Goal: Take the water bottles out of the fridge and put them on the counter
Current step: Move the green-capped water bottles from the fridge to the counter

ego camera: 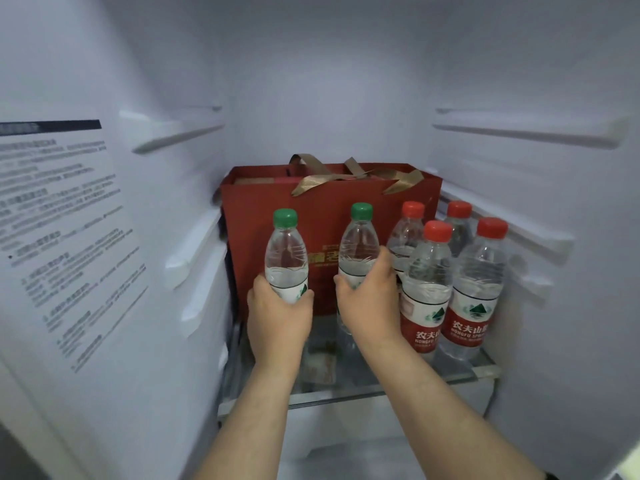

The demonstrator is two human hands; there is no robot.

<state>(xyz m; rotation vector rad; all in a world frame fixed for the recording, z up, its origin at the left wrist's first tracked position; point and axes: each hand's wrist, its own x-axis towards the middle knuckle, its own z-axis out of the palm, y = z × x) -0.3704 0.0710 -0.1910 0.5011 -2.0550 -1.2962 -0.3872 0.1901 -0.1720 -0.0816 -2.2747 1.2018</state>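
Inside the fridge, my left hand is wrapped around a clear water bottle with a green cap. My right hand grips a second green-capped bottle beside it. Both bottles stand upright over the glass shelf; whether they touch it is hidden by my hands. To the right stand several red-capped, red-labelled water bottles; the front two hide part of the back two.
A red paper gift bag with gold ribbon handles stands at the back of the shelf, right behind the bottles. White fridge walls with shelf rails close in on both sides. A printed label covers the left wall.
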